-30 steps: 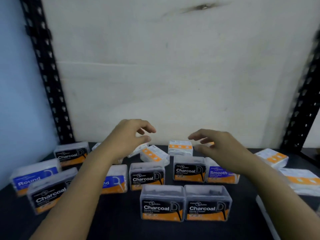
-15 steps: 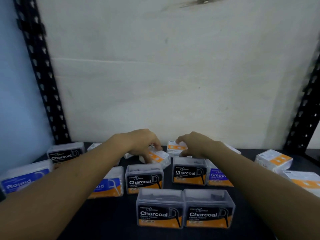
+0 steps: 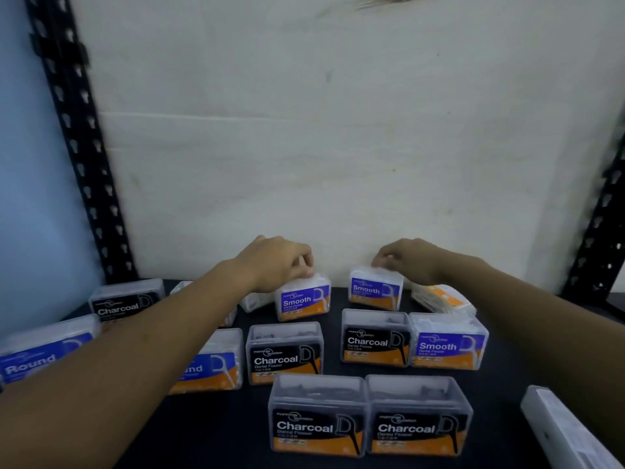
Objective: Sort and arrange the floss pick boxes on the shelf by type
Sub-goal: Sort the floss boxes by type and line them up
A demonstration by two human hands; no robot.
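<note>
My left hand [image 3: 277,262] grips the top of an upright Smooth box [image 3: 302,299] near the back of the dark shelf [image 3: 209,431]. My right hand [image 3: 409,257] pinches the top of a second upright Smooth box [image 3: 375,291] beside it. A third Smooth box [image 3: 446,341] stands to the right of a Charcoal box [image 3: 373,338]. Another Charcoal box [image 3: 285,353] stands mid-shelf, and two Charcoal boxes [image 3: 318,418] [image 3: 417,418] stand side by side in front. Round boxes [image 3: 211,363] [image 3: 40,353] sit left, partly hidden by my left arm.
A Charcoal box [image 3: 125,299] stands at the back left. A box lying flat [image 3: 443,297] shows its orange label at the back right. A white box [image 3: 568,431] lies at the right front edge. Black perforated uprights [image 3: 77,143] frame the shelf; a white wall closes the back.
Both hands reached to the back of the shelf and took hold of two boxes that lay flat. Those boxes now stand upright showing Smooth labels.
</note>
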